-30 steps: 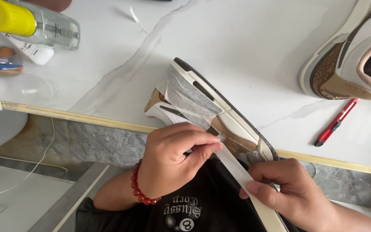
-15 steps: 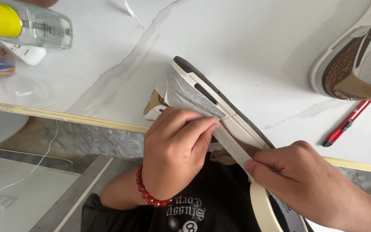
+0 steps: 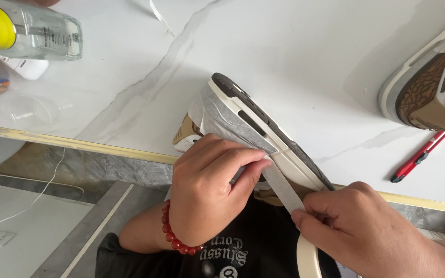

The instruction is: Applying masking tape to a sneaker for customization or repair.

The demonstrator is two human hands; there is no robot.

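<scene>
A sneaker (image 3: 248,121) lies on its side at the edge of the white marble table (image 3: 284,56), sole edge up, its side partly wrapped in pale masking tape. My left hand (image 3: 209,188), with a red bead bracelet on the wrist, grips the shoe and presses the tape strip (image 3: 280,186) against the midsole with its fingertips. My right hand (image 3: 366,231) holds the tape roll (image 3: 307,255) at the bottom, with the strip stretched taut from the shoe to the roll.
A second sneaker (image 3: 433,87) rests at the right edge, with a red pen (image 3: 419,156) below it. At top left lie a clear bottle with a yellow cap (image 3: 27,31) and a clear cup (image 3: 29,110). A tape scrap (image 3: 160,15) lies at the top.
My right hand has pulled the roll down and right, drawing out more strip. My left hand's fingers have slid along the sole to press the tape. The view has shifted closer.
</scene>
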